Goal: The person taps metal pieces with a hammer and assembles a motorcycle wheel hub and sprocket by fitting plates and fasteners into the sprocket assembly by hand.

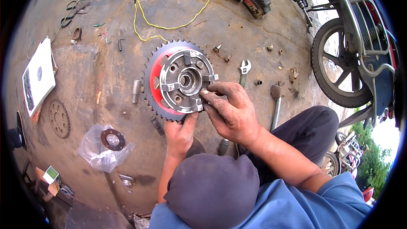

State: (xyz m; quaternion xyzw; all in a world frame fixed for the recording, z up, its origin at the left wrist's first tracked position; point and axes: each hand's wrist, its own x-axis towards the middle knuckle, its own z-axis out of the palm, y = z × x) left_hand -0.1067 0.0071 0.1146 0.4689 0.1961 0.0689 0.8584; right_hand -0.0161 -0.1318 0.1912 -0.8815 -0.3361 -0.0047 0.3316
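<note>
A rear sprocket [151, 65] with a dark toothed rim and a red inner ring is raised in front of me. On its face sits a grey metal hub carrier [172, 67] with a bearing bore [186, 80] and several blocky lugs. My left hand [180, 135] grips the sprocket at its near edge, thumb up against the carrier and the other fingers hidden beneath. From the right, my right hand [233, 112] has its thumb and fingertips pinched at the carrier's right edge. Whatever lies between those fingertips is too small to make out.
An adjustable wrench [243, 70] and a hammer [277, 97] lie to the right, a socket [135, 91] to the left. Further left are another sprocket [59, 118], a white box [40, 78] and a plastic bag [95, 150]. Beyond are a power driver [263, 1] and a motorcycle wheel [339, 63].
</note>
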